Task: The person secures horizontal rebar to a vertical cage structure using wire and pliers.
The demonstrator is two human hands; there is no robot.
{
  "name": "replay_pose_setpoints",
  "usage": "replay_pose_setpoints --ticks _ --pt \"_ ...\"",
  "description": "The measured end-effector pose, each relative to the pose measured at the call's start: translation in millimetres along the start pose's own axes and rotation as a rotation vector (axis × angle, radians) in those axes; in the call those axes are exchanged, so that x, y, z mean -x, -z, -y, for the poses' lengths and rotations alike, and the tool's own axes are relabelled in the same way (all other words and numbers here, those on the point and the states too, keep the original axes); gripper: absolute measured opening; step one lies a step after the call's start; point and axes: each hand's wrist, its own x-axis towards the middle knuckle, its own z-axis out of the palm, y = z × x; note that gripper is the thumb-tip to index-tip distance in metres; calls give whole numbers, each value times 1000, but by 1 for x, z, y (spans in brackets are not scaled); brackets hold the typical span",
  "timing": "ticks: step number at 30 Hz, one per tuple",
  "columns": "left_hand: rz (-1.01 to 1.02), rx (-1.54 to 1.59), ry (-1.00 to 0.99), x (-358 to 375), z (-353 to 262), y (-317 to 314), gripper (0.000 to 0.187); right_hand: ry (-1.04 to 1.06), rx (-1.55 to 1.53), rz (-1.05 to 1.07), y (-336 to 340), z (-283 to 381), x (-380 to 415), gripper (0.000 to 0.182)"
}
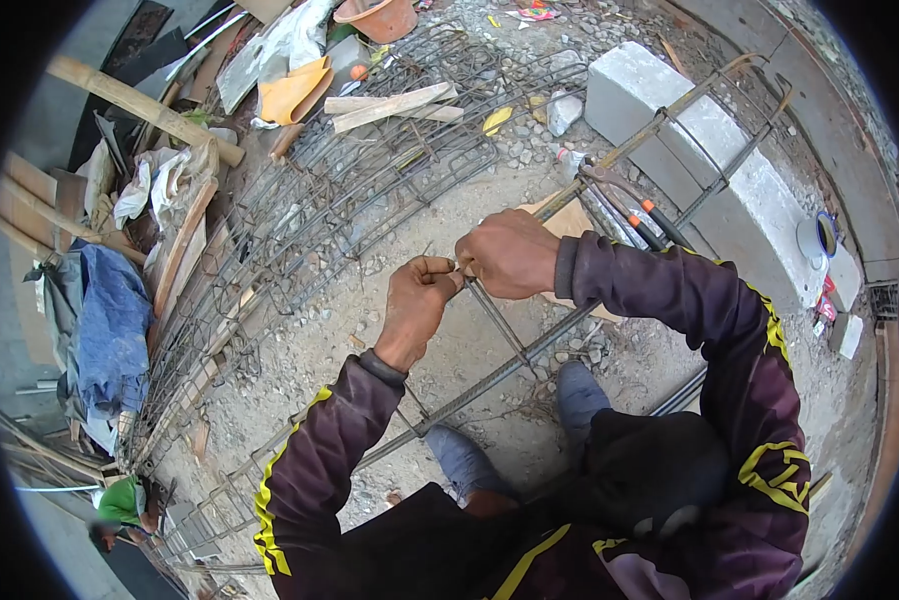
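Note:
My left hand (416,305) is closed in a pinch, its fingertips meeting those of my right hand (510,254). The right fingers are curled tightly too. Both meet at a corner of a stirrup (497,322) on a long rebar cage (459,400); what they pinch is too small to make out. Just right of my right hand, pincers (629,205) with black and orange handles lie across the cage. The cage's right end rests over a pale concrete block (709,165).
More rebar cages (369,190) lie ahead on gravelly ground, with wood offcuts (394,107) on them. At left are a bamboo pole (144,110) and a blue tarp (114,320). A roll of tape (816,236) sits at right. Another person in green (122,502) bends down far left.

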Motion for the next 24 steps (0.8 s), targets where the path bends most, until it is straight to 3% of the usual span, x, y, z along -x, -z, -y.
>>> replay_pose_setpoints --ticks 2,3,5,10,13,18,24 --pt "-35 -8 -4 12 -3 -7 26 59 59 -25 9 1 -9 12" --pt "-127 -139 -17 14 4 -10 37 75 69 -50 10 -1 -12 11" --pt "-268 -324 -87 23 4 -25 40 112 91 -89 12 -8 -19 12" --pt "-675 -574 -238 34 25 -60 36 232 -59 144 23 -24 -38 13" --pt "-750 -485 -280 32 29 -67 31 321 25 346 43 -15 -55 8" --pt "-851 -424 -330 25 34 -70 24 555 344 392 51 11 -78 10" --pt "-920 -218 -357 24 31 -74 50 740 348 472 35 11 -103 12"
